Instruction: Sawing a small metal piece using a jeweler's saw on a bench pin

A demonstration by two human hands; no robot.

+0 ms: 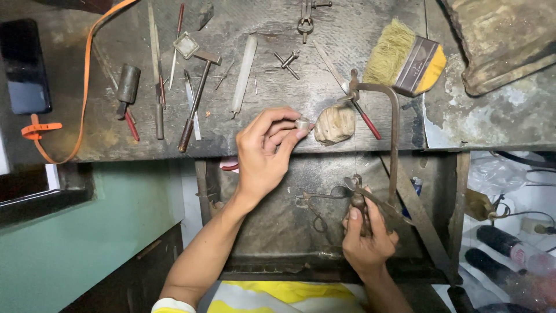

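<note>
The left hand (263, 153) pinched a small silver ring (302, 123) between thumb and curled fingertips, pressing it against the worn wooden bench pin (335, 123) at the front edge of the workbench (278, 75). The right hand (366, 235) was closed tight around the handle of a jeweller's saw (382, 145), its metal frame arching up to a clamp beside the pin and its thin blade running down just right of the ring. To cut well, the ring likely needed to sit firm on the wood, with the blade kept upright and the strokes light, since a blade that fine could snap if twisted. Room was tight: a red-handled tool (362, 116) lay touching the pin's right side, and a flat brush (405, 58) rested near the saw's top. Below the bench edge an open metal tray (272, 232) gave the saw hand space to travel, though pliers (315, 200) lay in it near the handle. To the left, a small hammer (197, 98), files (156, 69) and a white stick (243, 72) lay well apart from the work, and a dark phone (26, 66) sat at the far corner.
</note>
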